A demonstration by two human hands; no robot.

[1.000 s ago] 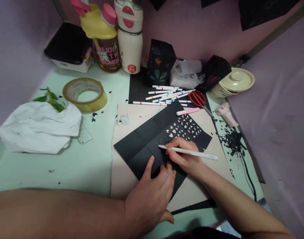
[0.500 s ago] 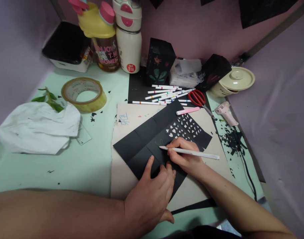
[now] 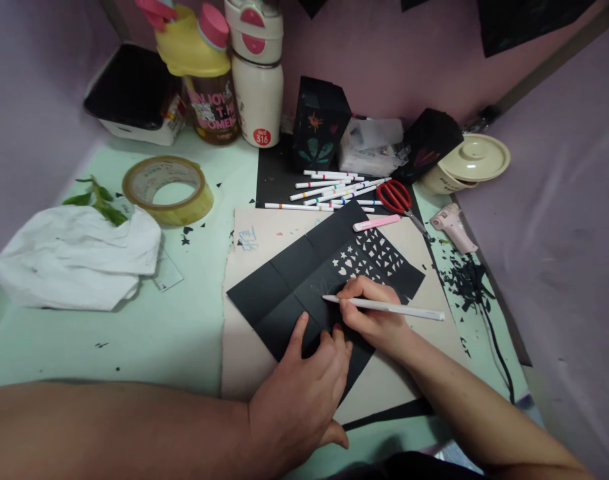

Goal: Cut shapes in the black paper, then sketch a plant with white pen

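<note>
A creased sheet of black paper [image 3: 279, 280] lies at a slant on a pale board [image 3: 249, 373]. Small stars, hearts and triangles are cut through its right part. In my right hand [image 3: 374, 317] a white pen [image 3: 404, 310] is pinched, its tip down on the paper beside faint drawn lines. My left hand [image 3: 304, 387] rests on the paper's lower edge, fingers stretched out and holding nothing. A pink craft knife [image 3: 377, 223] lies across the paper's upper edge.
Behind the paper are several white markers [image 3: 329, 190] and red-handled scissors [image 3: 394, 197]. A pink glue gun [image 3: 454, 228] and black scraps [image 3: 467, 283] lie right. Left are a tape roll [image 3: 204, 200] and white cloth [image 3: 79, 257]. Bottles [image 3: 258, 100] and a black painted box [image 3: 322, 123] stand behind.
My right hand has shifted slightly right and down with the pen, and the faint line on the black paper has grown. My left hand has stayed in place.
</note>
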